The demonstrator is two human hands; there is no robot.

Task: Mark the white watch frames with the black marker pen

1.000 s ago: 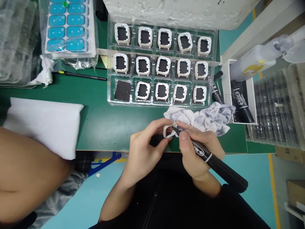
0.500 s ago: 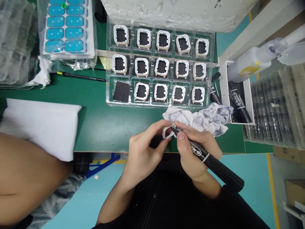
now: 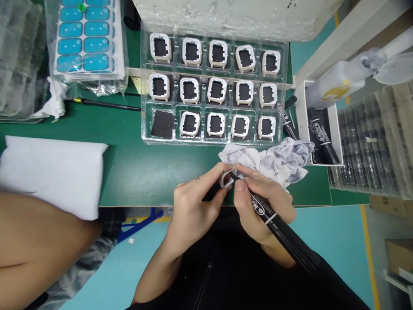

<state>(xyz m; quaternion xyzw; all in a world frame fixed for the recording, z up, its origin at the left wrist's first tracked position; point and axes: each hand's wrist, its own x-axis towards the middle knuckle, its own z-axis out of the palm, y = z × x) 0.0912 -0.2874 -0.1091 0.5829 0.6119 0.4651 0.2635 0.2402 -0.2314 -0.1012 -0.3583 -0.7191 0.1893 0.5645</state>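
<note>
At table's near edge: small white square frame [image 3: 226, 180], held above the green mat [image 3: 145, 168].
Left hand [image 3: 193, 211]: pinching the frame between thumb and forefinger.
Right hand [image 3: 263, 206]: clenched around a black marker [image 3: 277, 226], tip against the frame.
Just behind: crumpled cloth [image 3: 274, 159].
Further back: clear tray [image 3: 213, 86] of matching frames, one pocket showing only black foam.
Left: white foam pad [image 3: 51, 172].

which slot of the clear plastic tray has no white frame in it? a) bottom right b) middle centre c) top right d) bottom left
d: in the clear plastic tray, the bottom-left slot shows only a black square pad, while every other slot holds a white frame.
</note>
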